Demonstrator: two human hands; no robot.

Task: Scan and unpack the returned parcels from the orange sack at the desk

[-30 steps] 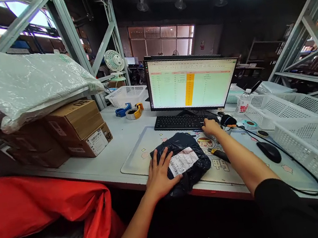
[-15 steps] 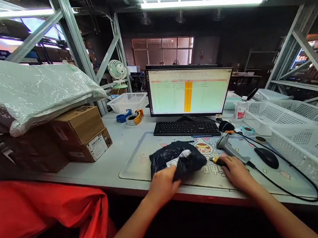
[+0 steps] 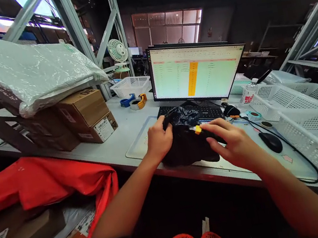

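Observation:
A black plastic mailing bag (image 3: 188, 146) is lifted at the desk's front edge, over the printed mat (image 3: 136, 149). My left hand (image 3: 159, 140) is closed on its left side, the thumb towards me. My right hand (image 3: 233, 140) is at the bag's right side, fingers closed around a utility knife with a yellow tip (image 3: 198, 129). The knife's tip lies against the bag's upper part; its blade is too small to make out. Behind the bag is a black keyboard (image 3: 208, 111), partly covered. The grey scanner is hidden behind my right hand.
A monitor (image 3: 167, 80) stands at the back. White baskets (image 3: 299, 131), a mouse (image 3: 270, 142) with a cable nearby and a bottle (image 3: 249, 92) are at right. Cardboard boxes (image 3: 87, 115) and tape dispensers (image 3: 139, 102) are at left, a red sack (image 3: 64, 172) below.
The bag has been raised and turned in my left hand, and its white label no longer shows. My right hand has brought the utility knife from the mat up to the bag. The view has tilted down.

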